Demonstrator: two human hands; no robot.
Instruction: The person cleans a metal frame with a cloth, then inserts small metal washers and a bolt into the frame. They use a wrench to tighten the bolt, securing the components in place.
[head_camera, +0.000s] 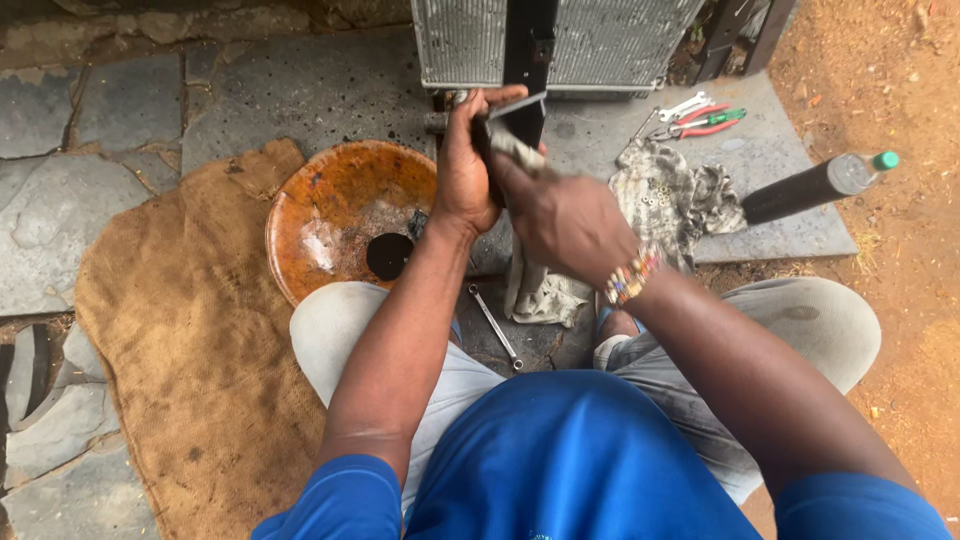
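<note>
A black upright bar (527, 45) runs down the front of a finned metal radiator (600, 40) standing on the stone ground. My left hand (462, 165) is wrapped around the lower end of that bar. My right hand (560, 215), with a beaded bracelet at the wrist, presses a grey rag (535, 290) against the same part; the rag hangs down below my hands. What lies under my fingers is hidden.
A rusty round pan (330, 215) with dark liquid sits left of my hands on a burlap sack (190, 330). A spanner (493, 325) lies between my knees. Pliers and a wrench (700, 115), a dirty cloth (670, 195) and a dark bottle (810, 187) lie at right.
</note>
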